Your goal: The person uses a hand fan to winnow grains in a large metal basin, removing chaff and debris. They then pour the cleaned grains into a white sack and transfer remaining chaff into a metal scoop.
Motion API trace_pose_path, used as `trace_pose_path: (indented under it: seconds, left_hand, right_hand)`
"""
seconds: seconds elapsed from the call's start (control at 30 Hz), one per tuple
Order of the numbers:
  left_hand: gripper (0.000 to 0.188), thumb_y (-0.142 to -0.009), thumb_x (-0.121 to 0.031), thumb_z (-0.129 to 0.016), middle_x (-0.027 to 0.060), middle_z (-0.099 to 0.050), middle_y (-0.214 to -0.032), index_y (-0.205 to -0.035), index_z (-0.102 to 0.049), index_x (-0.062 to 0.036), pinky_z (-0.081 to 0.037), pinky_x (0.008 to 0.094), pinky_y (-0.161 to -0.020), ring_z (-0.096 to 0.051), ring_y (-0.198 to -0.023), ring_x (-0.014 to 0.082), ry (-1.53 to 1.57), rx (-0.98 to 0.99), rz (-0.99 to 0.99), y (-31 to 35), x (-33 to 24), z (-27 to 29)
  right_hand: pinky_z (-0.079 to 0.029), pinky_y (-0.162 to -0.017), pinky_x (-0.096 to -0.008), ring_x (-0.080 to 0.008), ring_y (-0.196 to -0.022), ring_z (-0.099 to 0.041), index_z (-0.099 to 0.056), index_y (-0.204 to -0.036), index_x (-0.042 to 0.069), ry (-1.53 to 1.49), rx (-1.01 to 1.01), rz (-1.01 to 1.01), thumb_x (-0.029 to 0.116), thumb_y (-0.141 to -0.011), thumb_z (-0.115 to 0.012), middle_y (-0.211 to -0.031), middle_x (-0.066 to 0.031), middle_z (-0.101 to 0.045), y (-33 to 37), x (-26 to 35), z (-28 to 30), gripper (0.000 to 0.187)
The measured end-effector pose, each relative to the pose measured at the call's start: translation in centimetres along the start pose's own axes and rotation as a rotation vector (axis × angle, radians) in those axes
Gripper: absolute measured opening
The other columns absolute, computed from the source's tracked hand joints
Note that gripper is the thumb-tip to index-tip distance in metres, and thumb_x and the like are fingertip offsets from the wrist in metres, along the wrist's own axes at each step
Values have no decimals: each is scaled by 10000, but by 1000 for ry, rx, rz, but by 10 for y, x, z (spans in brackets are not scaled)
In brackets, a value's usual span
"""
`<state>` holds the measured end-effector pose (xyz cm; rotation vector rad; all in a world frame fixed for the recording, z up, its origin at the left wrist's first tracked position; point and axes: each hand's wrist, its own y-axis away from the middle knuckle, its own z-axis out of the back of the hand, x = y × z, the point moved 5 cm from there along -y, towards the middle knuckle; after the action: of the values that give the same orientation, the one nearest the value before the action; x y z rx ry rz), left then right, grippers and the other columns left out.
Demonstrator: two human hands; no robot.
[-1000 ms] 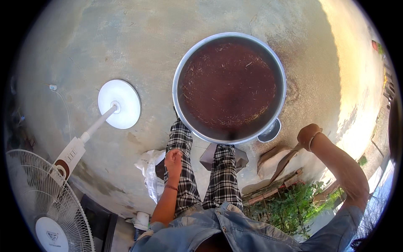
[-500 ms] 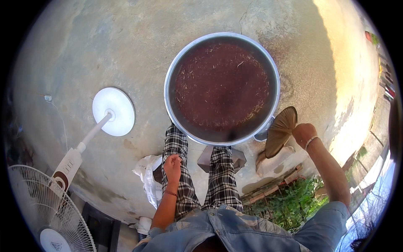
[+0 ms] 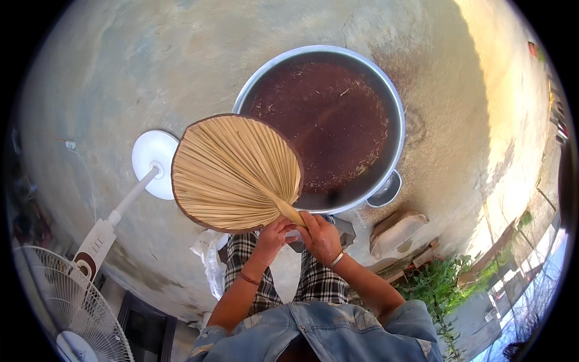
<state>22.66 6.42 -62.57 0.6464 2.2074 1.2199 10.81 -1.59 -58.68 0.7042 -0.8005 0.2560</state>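
A round palm-leaf fan [image 3: 236, 175], pale straw with pleated ribs and a dark bound rim, is tilted up in front of me. Wrapped round its short handle is my right hand [image 3: 321, 240]. My left hand [image 3: 272, 242] is close beside the handle, fingers bent and apart; whether they touch it is hard to make out. Behind the fan stands a wide metal basin [image 3: 395, 145], its lower left rim covered. Dark reddish-brown small-grained stuff [image 3: 325, 120] fills the basin, with pale straw bits scattered on top.
To the left a white standing fan has its round base [image 3: 148, 154] on the concrete floor [image 3: 120, 72] and its wire cage [image 3: 72, 295] near me. A white plastic bag [image 3: 207, 259] lies by my left leg. Right are a stone [image 3: 398, 232] and green plants [image 3: 434, 283].
The palm-leaf fan has swung from the basin's right side to its left front, now face-on. My right hand came inward with it; my left hand rose from my leg to the handle.
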Motion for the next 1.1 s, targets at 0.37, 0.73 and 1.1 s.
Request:
trace_pose_path:
  seconds: [0.37, 0.73, 1.1]
  left_hand:
    - [210, -921, -210, -512, 35, -527, -747, -769, -500, -67, -442, 272, -618, -496, -665, 121, -84, -391, -486, -162, -39, 115]
    - [229, -927, -191, -484, 18, -530, -683, -744, -517, -58, -406, 223, -555, -485, -598, 85, -357, -526, -391, -197, -3, 94]
    - [238, -930, -199, -481, 18, -535, -685, -749, -524, -52, -403, 222, -552, -485, -591, 84, -356, -514, -372, -203, -2, 80]
  right_hand:
    - [-483, -581, -307, -236, -620, -601, -631, -782, 3, -355, -653, -214, -4, -732, -615, -742, -132, -608, -200, -274, -71, 52]
    - [-473, -596, -359, -260, -639, -575, -614, -897, 18, -49, -807, -192, -2, -708, -661, -710, -126, -576, -252, -312, -105, 195]
    - [-481, -589, -378, -301, -619, -576, -635, -911, 47, 59, -809, -259, 55, -737, -654, -761, -157, -576, -257, -313, -104, 175]
